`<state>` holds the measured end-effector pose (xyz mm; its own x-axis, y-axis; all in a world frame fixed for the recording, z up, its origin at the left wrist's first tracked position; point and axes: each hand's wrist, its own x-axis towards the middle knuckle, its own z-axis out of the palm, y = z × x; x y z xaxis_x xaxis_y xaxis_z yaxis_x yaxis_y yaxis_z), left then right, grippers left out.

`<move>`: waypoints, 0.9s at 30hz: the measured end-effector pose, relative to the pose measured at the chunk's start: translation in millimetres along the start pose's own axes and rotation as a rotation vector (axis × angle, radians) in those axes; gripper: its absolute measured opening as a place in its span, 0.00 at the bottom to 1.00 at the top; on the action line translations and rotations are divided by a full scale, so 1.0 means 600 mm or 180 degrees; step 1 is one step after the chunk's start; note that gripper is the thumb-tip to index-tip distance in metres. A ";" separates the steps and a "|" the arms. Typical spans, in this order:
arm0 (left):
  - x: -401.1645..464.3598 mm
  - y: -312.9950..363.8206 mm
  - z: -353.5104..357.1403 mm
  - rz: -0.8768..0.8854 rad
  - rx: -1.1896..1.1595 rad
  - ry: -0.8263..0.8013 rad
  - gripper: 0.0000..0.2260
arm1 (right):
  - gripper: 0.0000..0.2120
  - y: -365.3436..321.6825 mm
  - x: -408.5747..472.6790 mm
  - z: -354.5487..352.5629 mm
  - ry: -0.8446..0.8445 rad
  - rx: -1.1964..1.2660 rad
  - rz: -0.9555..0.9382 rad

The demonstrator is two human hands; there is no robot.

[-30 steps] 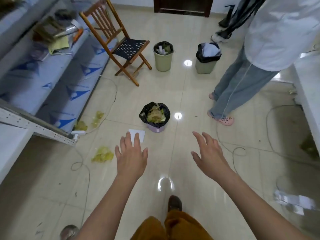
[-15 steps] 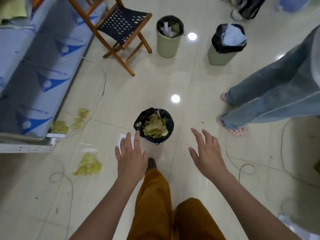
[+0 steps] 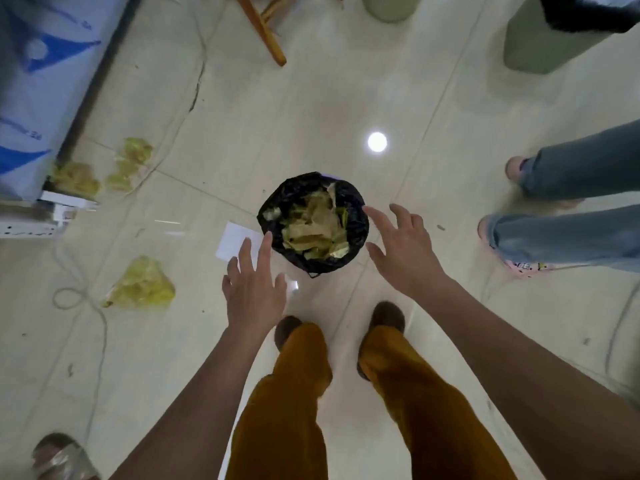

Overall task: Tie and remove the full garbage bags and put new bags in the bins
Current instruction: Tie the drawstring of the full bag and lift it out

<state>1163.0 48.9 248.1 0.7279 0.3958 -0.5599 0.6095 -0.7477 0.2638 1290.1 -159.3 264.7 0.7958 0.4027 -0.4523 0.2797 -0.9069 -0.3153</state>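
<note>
A small bin lined with a black garbage bag [image 3: 356,233] stands on the tiled floor just in front of my feet, full of yellowish crumpled waste [image 3: 313,230]. My left hand [image 3: 254,289] hovers with spread fingers at the bag's near left edge, its fingertips close to the rim. My right hand [image 3: 405,252] is spread open at the bag's right side, the index fingertip at the rim. Neither hand holds anything. A pale green bin [image 3: 540,46] with a black bag stands at the top right, and the base of another green bin [image 3: 389,8] shows at the top edge.
A white paper [image 3: 235,242] lies left of the bin. Yellow plastic scraps [image 3: 142,285] and thin cords lie on the floor at left. A person in jeans and pink slippers [image 3: 519,265] stands at right. A wooden chair leg [image 3: 263,32] and a blue-white mattress [image 3: 38,81] are at top left.
I have stepped up to the small bin and the view has tilted down. Both open hands have moved forward to either side of the black bag's rim.
</note>
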 end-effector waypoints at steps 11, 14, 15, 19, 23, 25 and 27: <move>0.244 -0.020 0.208 -0.0332 -0.2157 -0.0247 0.30 | 0.25 0.094 0.260 0.199 0.0229 0.0436 -0.0250; 0.302 -0.016 0.228 -0.0240 -0.2067 0.0016 0.30 | 0.25 0.111 0.316 0.231 0.0474 0.0706 -0.0465; 0.321 -0.015 0.227 -0.0121 -0.2081 0.0127 0.30 | 0.25 0.116 0.331 0.237 0.0535 0.0815 -0.0545; 0.408 -0.011 0.204 0.0469 -0.2093 0.0671 0.28 | 0.26 0.137 0.394 0.233 0.0569 0.0937 -0.0813; 0.454 -0.012 0.198 0.0732 -0.2068 0.1110 0.26 | 0.25 0.134 0.424 0.220 0.0931 0.0991 -0.0996; 0.454 -0.020 0.196 0.0559 -0.2180 0.1194 0.25 | 0.25 0.127 0.422 0.217 0.1043 0.1321 -0.0859; 0.437 -0.032 0.192 0.0292 -0.2404 0.1265 0.23 | 0.24 0.123 0.413 0.214 0.1027 0.1730 -0.0542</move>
<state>1306.0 106.0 5.8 0.7546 0.6141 -0.2313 0.4860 -0.2861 0.8258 1438.8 -110.2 22.1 0.9093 0.4007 -0.1125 0.1718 -0.6075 -0.7755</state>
